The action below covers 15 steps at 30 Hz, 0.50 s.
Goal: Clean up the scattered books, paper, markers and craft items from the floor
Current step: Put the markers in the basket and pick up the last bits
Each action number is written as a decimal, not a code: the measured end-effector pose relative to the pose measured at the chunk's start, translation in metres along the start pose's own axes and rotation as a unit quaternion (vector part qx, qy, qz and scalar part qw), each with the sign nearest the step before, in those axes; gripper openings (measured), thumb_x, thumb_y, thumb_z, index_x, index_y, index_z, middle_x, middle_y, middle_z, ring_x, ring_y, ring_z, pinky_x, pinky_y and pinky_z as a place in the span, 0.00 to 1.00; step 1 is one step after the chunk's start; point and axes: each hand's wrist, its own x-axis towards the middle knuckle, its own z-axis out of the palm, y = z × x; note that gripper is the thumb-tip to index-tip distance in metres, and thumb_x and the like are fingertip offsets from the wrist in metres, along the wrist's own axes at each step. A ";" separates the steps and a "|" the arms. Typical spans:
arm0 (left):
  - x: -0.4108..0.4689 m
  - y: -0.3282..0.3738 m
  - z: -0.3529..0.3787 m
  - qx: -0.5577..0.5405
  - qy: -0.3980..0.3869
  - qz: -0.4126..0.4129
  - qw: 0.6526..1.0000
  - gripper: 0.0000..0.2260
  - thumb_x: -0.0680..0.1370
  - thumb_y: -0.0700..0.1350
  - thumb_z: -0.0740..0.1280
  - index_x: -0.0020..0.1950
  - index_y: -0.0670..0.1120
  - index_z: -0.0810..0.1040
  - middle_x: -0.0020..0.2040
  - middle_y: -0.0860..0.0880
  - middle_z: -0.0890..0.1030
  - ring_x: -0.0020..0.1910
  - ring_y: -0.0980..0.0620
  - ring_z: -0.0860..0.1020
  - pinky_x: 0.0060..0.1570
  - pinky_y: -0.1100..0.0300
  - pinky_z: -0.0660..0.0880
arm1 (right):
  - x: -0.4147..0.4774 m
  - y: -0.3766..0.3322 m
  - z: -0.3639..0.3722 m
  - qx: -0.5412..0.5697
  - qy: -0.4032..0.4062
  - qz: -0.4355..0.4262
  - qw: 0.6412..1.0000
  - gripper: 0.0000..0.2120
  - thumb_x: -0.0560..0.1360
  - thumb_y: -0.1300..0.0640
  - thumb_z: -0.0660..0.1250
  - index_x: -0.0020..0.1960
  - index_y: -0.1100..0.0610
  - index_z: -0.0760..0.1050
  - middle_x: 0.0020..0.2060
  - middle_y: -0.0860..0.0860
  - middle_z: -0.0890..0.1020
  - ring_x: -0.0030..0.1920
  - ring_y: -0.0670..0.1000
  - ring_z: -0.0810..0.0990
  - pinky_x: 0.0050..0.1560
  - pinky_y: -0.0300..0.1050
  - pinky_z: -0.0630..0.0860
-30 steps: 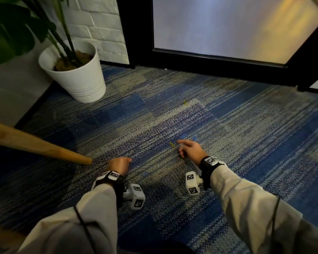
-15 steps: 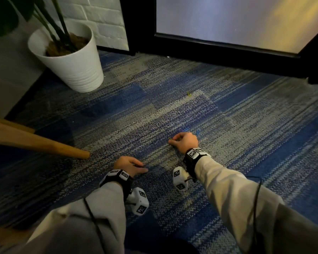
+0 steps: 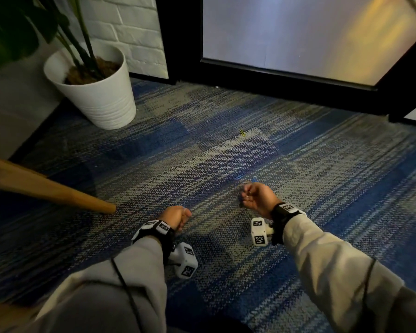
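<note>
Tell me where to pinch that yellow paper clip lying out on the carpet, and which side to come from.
Pinch the yellow paper clip across its narrow width, near the middle, coming straight down from above. It lies flat on the carpet with nothing touching it, so fingertips likely have to press into the pile beside its long sides. The right hand looks nearer.

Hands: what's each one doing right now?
Left hand: closed in a fist; contents hidden.
Right hand: fingers curled, palm up, something small inside; cannot tell what.

Left hand (image 3: pixel 174 218) fisted low; right hand (image 3: pixel 257 197) palm-up, fingers (image 3: pixel 246 188) loosely curled.
</note>
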 end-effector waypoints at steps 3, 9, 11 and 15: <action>-0.006 0.017 0.002 -0.177 -0.023 0.007 0.984 0.06 0.63 0.32 0.52 0.32 0.42 0.63 0.25 0.45 0.64 0.16 0.55 0.59 0.19 0.71 0.54 | 0.000 -0.005 -0.014 0.069 0.006 -0.015 0.997 0.09 0.66 0.60 0.54 0.38 0.62 0.72 0.29 0.55 0.73 0.25 0.50 0.70 0.26 0.38 0.72; -0.008 0.033 0.004 -0.252 0.010 0.013 0.967 0.13 0.77 0.42 0.56 0.33 0.41 0.70 0.26 0.46 0.68 0.23 0.52 0.62 0.25 0.63 0.57 | 0.024 -0.017 -0.046 -0.307 0.246 -0.119 0.911 0.14 0.74 0.48 0.72 0.38 0.56 0.77 0.30 0.50 0.76 0.31 0.50 0.74 0.35 0.42 0.70; -0.001 0.034 0.008 -0.233 0.017 0.022 0.972 0.19 0.82 0.47 0.58 0.34 0.40 0.73 0.26 0.47 0.68 0.22 0.53 0.62 0.24 0.63 0.56 | 0.027 -0.022 -0.048 -0.391 0.256 -0.114 0.876 0.15 0.70 0.43 0.75 0.40 0.54 0.79 0.32 0.47 0.79 0.35 0.49 0.77 0.38 0.42 0.71; 0.000 0.055 0.019 -0.150 0.034 0.058 0.986 0.14 0.81 0.48 0.65 0.48 0.39 0.84 0.20 0.49 0.68 0.20 0.56 0.61 0.23 0.65 0.58 | 0.034 -0.031 -0.040 -0.445 0.231 -0.098 0.859 0.11 0.69 0.48 0.78 0.41 0.54 0.81 0.33 0.47 0.80 0.37 0.48 0.79 0.38 0.41 0.72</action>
